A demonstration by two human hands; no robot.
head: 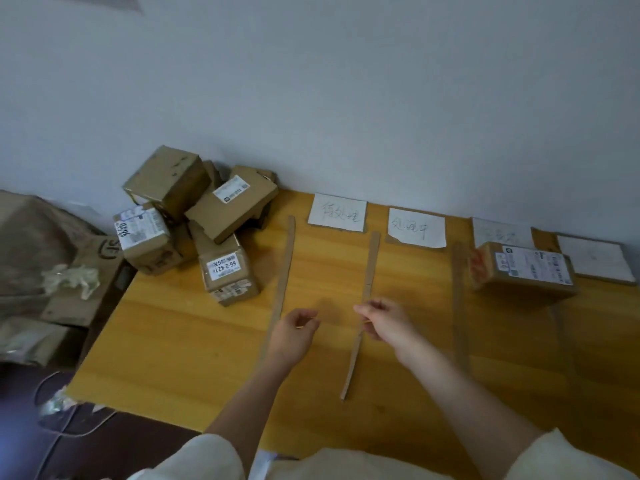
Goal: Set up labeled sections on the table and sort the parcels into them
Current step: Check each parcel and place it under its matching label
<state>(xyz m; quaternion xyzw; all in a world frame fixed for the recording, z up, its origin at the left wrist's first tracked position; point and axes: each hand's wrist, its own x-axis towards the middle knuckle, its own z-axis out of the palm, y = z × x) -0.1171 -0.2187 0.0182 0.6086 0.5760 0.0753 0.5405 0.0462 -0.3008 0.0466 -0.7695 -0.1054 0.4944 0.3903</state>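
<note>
Several brown cardboard parcels with white shipping labels lie piled at the table's back left corner. One more parcel rests in the right-hand section. Three long cardboard strips, left, middle and right, split the wooden table into lanes. Handwritten paper labels stand at the back of the lanes: one, a second and a third. My left hand hovers beside the left strip, fingers loosely curled and empty. My right hand hangs over the middle strip, loosely curled, nothing visibly gripped.
A flat white-faced card lies at the far right back. The wall runs right behind the table. Left of the table, cardboard, sacks and crumpled plastic are heaped on the floor, and a cable trails below.
</note>
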